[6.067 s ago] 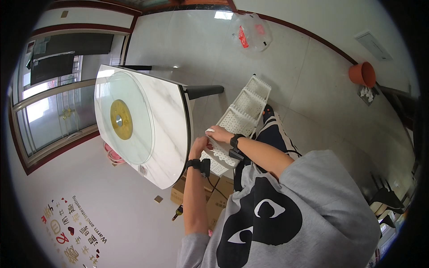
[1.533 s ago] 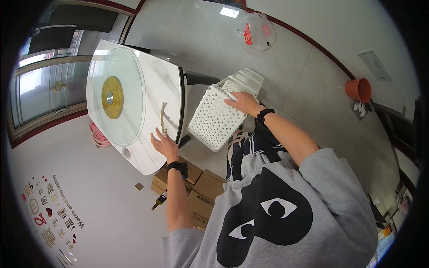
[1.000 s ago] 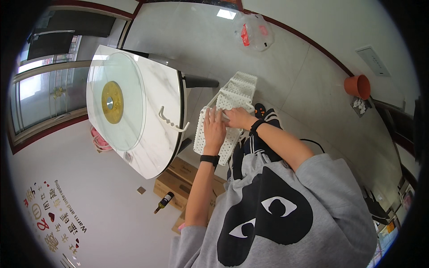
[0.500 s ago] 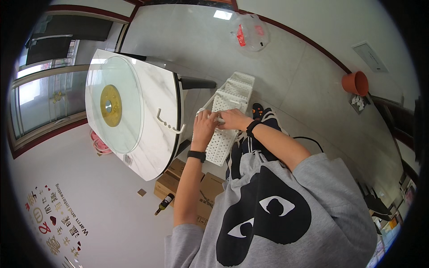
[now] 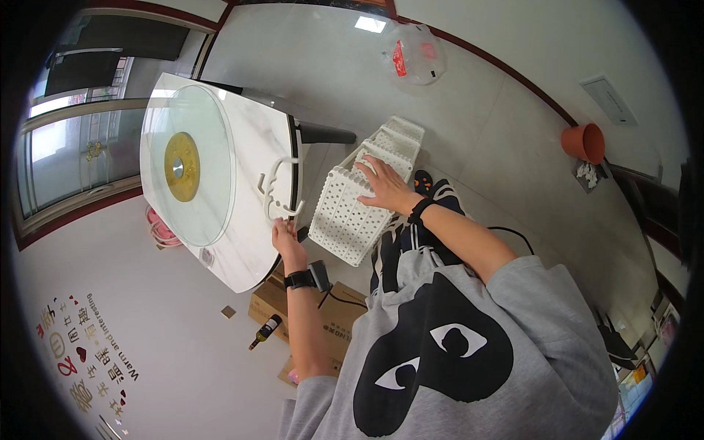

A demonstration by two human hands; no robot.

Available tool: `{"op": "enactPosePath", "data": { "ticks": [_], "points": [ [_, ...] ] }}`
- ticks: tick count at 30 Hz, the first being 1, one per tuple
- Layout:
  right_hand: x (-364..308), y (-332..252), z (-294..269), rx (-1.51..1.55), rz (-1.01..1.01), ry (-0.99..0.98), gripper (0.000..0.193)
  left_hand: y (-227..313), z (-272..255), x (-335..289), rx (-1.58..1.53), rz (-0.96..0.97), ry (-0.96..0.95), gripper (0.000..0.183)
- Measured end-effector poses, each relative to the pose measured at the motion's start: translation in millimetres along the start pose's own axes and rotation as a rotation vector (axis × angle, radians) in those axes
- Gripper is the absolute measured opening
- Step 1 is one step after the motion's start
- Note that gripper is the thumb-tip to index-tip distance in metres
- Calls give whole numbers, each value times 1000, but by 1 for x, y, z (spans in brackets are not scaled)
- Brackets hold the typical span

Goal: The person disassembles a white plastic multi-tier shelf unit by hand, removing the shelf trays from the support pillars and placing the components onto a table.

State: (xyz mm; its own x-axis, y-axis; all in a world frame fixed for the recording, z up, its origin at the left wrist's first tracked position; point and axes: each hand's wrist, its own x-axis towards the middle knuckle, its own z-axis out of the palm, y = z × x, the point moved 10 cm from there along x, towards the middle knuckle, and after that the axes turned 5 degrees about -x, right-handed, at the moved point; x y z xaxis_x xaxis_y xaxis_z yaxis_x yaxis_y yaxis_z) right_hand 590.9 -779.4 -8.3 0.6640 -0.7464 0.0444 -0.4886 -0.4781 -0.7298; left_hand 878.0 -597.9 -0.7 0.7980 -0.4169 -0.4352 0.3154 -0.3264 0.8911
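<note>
White and slim, the hooked strip [image 5: 273, 176] our left hand [image 5: 288, 240] pinches sits left of centre over the surface [image 5: 264, 132]; our right hand [image 5: 386, 189], fingers apart, lies on the perforated rack [image 5: 348, 213], presumably steadying it.

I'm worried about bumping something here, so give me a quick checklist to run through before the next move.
1. Left hand gripping a curved white piece: ok, it appears pinched at its near end.
2. That piece apart from the second white piece at the table edge: cannot tell; they cross in this view.
3. Glass disc clear of both pieces: ok, there is a gap to its rim.
4. Right hand on the white rack: ok, fingers spread over its upper part.
5. Shoe well away from the rack: not ok, it is close beside it.
6. Rack standing firmly: cannot tell.
</note>
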Motion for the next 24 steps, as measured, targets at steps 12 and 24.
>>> {"op": "enactPosePath", "data": {
  "ticks": [12, 24],
  "points": [
    [-2, 3, 6, 50, 26, -26, 63, -78, 5, -2, -755, -622, -139, 25],
    [-9, 10, -1, 25, 119, -173, 61, -88, 66, 27, -1425, -754, -154, 15]
  ]
}}
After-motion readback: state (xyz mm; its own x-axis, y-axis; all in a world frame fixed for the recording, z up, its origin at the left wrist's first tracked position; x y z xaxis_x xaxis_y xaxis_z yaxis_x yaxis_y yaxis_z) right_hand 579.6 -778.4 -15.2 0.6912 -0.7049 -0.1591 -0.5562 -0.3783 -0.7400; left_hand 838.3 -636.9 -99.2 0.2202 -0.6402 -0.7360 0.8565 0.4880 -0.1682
